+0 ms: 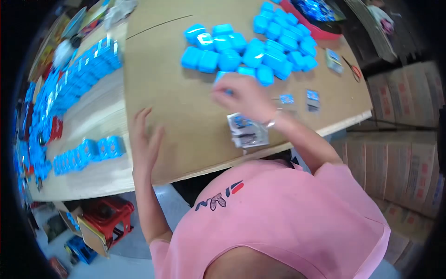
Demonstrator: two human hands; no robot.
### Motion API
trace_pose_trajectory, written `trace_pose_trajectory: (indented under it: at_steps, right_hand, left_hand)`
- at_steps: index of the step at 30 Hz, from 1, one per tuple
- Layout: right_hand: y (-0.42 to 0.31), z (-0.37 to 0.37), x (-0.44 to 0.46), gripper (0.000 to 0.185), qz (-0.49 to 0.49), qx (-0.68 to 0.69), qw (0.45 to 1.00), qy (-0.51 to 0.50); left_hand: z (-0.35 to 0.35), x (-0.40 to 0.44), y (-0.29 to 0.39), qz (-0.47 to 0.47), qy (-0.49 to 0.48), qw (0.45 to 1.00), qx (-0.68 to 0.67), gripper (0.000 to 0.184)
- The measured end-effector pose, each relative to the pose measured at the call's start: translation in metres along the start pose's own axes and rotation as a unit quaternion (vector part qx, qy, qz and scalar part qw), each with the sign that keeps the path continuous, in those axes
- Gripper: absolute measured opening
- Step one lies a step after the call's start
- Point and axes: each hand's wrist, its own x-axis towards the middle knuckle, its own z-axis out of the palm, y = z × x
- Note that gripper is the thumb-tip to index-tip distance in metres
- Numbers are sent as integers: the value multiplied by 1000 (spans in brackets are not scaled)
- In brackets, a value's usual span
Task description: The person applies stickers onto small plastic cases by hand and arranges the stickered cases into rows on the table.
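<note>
My left hand (146,139) is over the left part of the brown tabletop, its fingers spread and nothing in them. My right hand (245,95) is near the middle, slightly blurred, with its fingers curled together. A small spot of blue shows at those fingers; I cannot make out what it is. Just beyond the right hand lies a pile of shiny blue plastic boxes (229,59). Below the right wrist, clear packets with blue labels and dark contents (248,135) lie at the table's near edge. A small blue-labelled packet (312,101) rests farther right.
Scissors with orange handles (356,72) and a stack of cards (333,61) lie at the right. A red tray (325,31) stands at the back. Rows of blue packages (88,156) fill the left table. Cartons (395,162) stand right; a red stool (109,216) is lower left.
</note>
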Motion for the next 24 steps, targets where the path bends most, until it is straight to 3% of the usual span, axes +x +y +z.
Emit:
trace_pose_trajectory:
  at_steps: [2,5,6,8,12,13,17,18,20,22,24]
  right_hand:
    - [35,-58,-53,8,148,8,982,119]
    - [84,-121,-135,8,304,-33,921,241]
    - [93,-131,-155,7,314,-47,916,247]
    - [101,-140,-172,7,323,-59,909,256]
    - [110,-132,-160,7,268,-147,927,218]
    - [112,-125,-155,7,254,-166,931,204]
    - [120,-100,-127,10,176,-236,946,133]
    - [122,-97,-125,10,170,-229,950,128]
    - [122,-99,-125,13,165,-204,961,87]
    - [119,-102,-122,15,157,-184,969,52]
    - [100,-101,-111,14,124,-142,980,62]
  left_hand:
    - [36,25,11,0,-70,997,-41,46]
    - [87,57,39,39,-85,994,-54,47]
    - [110,65,51,27,-58,996,-66,44]
    - [133,65,59,17,-33,996,-75,41]
    - [144,64,52,-131,-70,959,-239,33]
    - [137,62,47,-133,-69,961,-233,33]
    - [93,43,20,-325,-103,844,-414,28]
    - [88,39,22,-330,-94,845,-410,28]
    - [84,32,35,-206,-8,960,-187,30]
    - [83,31,55,-64,75,994,54,31]
    - [92,24,96,-46,46,996,-67,37]
